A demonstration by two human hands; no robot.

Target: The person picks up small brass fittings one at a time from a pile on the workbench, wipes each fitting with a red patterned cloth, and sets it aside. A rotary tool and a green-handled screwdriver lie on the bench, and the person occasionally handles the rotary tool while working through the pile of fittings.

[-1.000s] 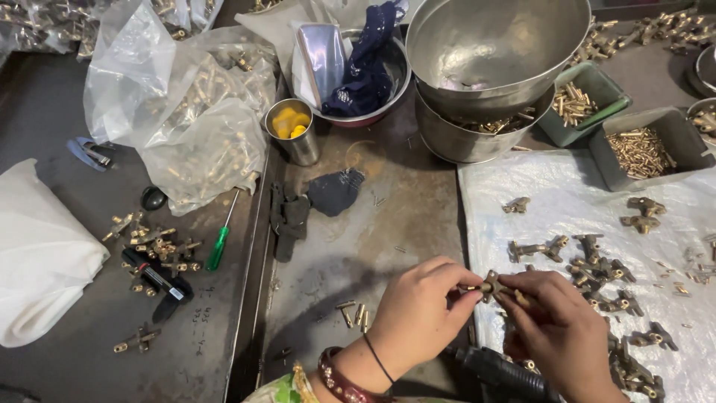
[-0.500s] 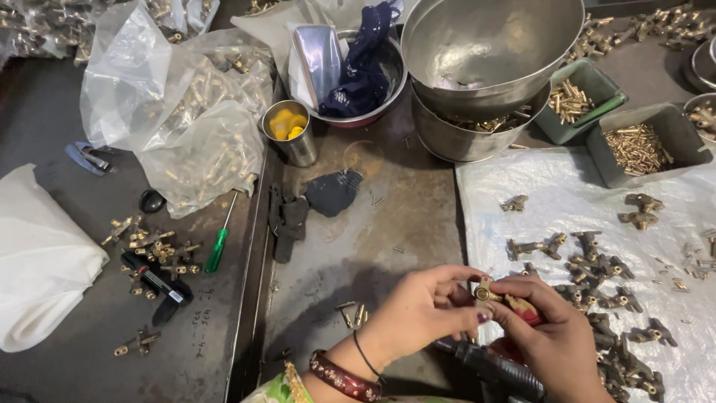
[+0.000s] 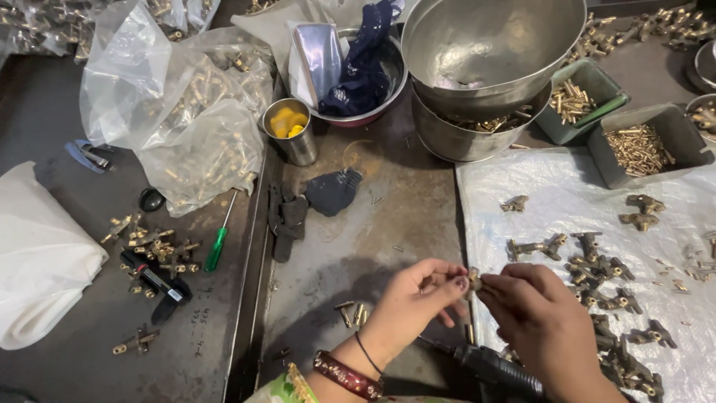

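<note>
You hold a small brass part (image 3: 473, 280) between both hands above the table edge: left hand (image 3: 418, 298) and right hand (image 3: 533, 313) pinch it with fingertips. It may slip and fall among the brass pieces (image 3: 604, 291) on the white sheet (image 3: 567, 194).

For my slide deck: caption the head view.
Both hands pinch a small brass fitting above a metal workbench.

two green trays (image 3: 601, 83), one green screwdriver (image 3: 218, 245), three steel bowls (image 3: 477, 37)
</note>
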